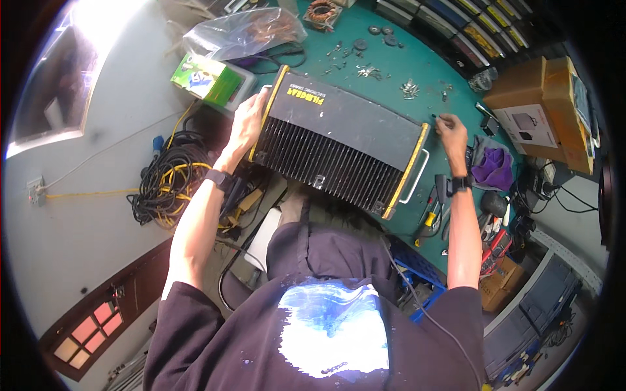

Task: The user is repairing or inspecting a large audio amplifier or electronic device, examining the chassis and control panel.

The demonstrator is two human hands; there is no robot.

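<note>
A black metal electronic ballast-like box (339, 140) with a finned side and yellow edge strips lies tilted across the green bench's front edge. My left hand (246, 125) is wrapped round its left end, the fingertips partly hidden behind the yellow edge. Off the box's right end, beyond its silver handle (415, 176), my right hand (452, 135) is held over the bench. Its thumb and forefinger are pinched together, with a small dark bit at the tips, too small to name.
Loose screws (409, 89) lie scattered on the green bench (391, 65). A screwdriver (429, 218), a purple cloth (493, 168) and a cardboard box (531, 111) sit to the right. At the left are a green box (205, 81), a plastic bag (244, 36) and coiled cables (171, 179).
</note>
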